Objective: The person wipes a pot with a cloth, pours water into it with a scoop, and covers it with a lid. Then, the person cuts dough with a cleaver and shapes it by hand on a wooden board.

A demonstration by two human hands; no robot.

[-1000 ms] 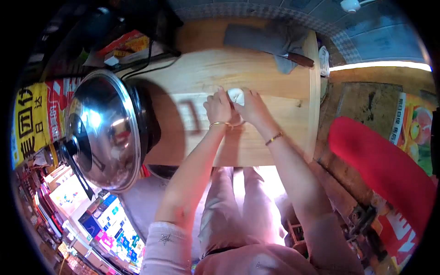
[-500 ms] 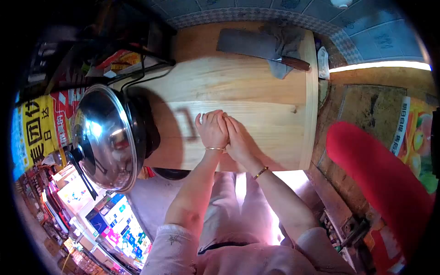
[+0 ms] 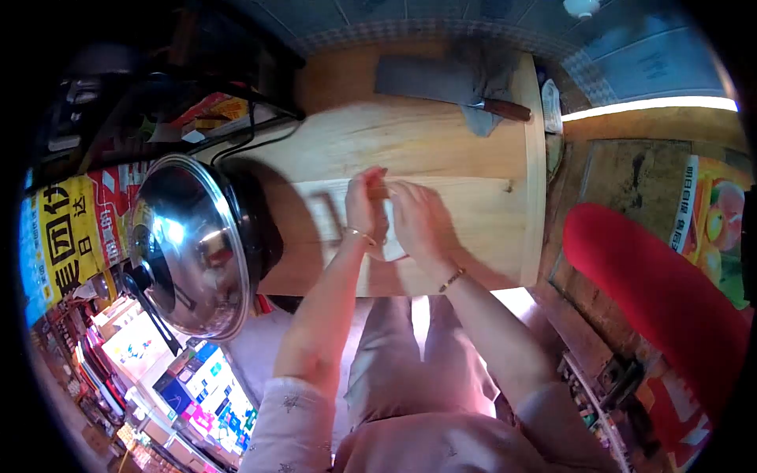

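Observation:
My left hand and my right hand are held over the near part of a pale wooden board. Their palms face each other with a narrow gap between them, and the fingers of both are extended, slightly curved. A bright white patch shows in that gap; I cannot tell whether it is an object or lit wood. Each wrist wears a bracelet. Farther back on the board lies a cleaver, blade to the left and brown handle to the right, overlapping a grey cloth.
A pan with a domed glass lid stands at the left, its black cord running back beside a dark rack. To the right are a red rounded object and a printed fruit package. A white packet sits beyond the board's right edge.
My hands were clasped together and have come apart, the left moving slightly left and the right slightly right. The white patch now shows between them. The view has shifted a little.

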